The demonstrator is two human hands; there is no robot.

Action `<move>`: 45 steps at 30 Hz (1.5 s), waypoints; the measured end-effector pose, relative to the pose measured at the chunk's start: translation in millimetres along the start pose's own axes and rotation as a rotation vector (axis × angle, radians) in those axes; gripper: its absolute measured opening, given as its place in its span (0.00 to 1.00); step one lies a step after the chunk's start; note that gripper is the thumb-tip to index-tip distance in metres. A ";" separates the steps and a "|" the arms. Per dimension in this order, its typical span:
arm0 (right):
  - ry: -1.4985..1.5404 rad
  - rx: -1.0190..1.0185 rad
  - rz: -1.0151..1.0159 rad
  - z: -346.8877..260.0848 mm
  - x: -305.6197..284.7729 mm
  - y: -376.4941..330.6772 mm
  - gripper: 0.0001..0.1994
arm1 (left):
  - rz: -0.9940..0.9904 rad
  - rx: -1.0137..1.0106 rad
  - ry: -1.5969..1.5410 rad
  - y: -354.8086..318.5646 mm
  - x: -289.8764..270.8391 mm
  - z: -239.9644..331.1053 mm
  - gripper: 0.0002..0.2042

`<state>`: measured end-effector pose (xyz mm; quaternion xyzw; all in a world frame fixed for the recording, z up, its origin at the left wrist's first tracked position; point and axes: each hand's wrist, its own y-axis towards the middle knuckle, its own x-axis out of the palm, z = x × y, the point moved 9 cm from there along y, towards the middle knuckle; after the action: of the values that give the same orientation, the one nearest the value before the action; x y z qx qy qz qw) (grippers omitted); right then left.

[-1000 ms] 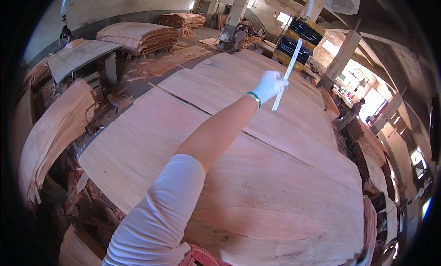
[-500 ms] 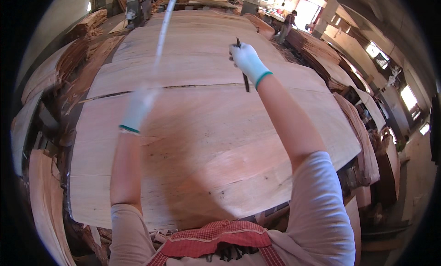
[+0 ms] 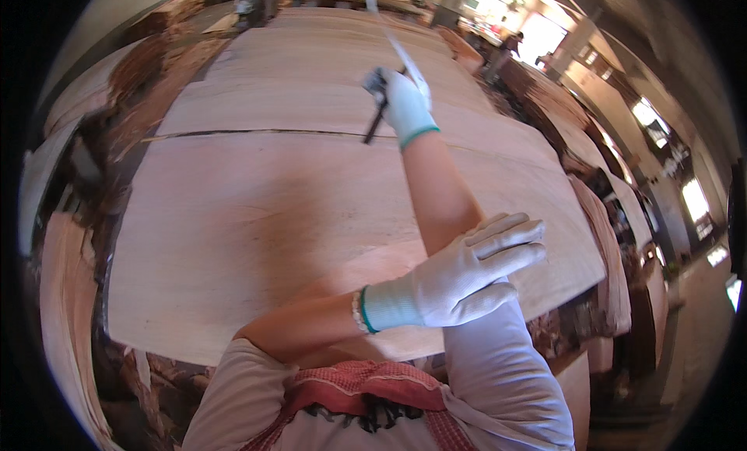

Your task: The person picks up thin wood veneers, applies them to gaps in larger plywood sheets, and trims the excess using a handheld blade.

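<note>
A long dark, narrow tool (image 3: 375, 126), perhaps a blade, slants out of my right hand (image 3: 408, 102), which is closed in a white glove above the far part of the veneer sheets. A white strip (image 3: 398, 48) comes down from the top edge and meets that hand; whether the fingers grip it I cannot tell. Something grey by the same fingers is blurred. My left hand (image 3: 467, 272), gloved too, lies across my right upper arm, fingers stretched out and nothing in them. Below both arms spreads a large pale veneer sheet (image 3: 210, 217).
A dark gap (image 3: 272, 131) runs crosswise between the near and far sheets. Stacked veneer (image 3: 556, 101) lines the right side, with more stacks (image 3: 93, 101) at the left. Draped veneer (image 3: 603, 256) hangs by the right edge. A person (image 3: 507, 48) stands far back right.
My left hand has swung from the left side of the sheet across to my right arm. The white strip has shifted right, to my right hand, which has moved slightly left.
</note>
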<state>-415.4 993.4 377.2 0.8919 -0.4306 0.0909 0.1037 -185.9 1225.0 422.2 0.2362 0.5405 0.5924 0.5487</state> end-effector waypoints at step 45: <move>-0.616 0.691 0.184 294.8 -251.1 -216.7 0.12 | 0.171 -1.072 1.610 -423.7 -488.7 -256.9 0.30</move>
<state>-377.1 1235.6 7.4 0.8180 -0.4630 -0.0310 -0.3401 -103.0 605.5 116.0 -0.4830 0.3935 0.7822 0.0043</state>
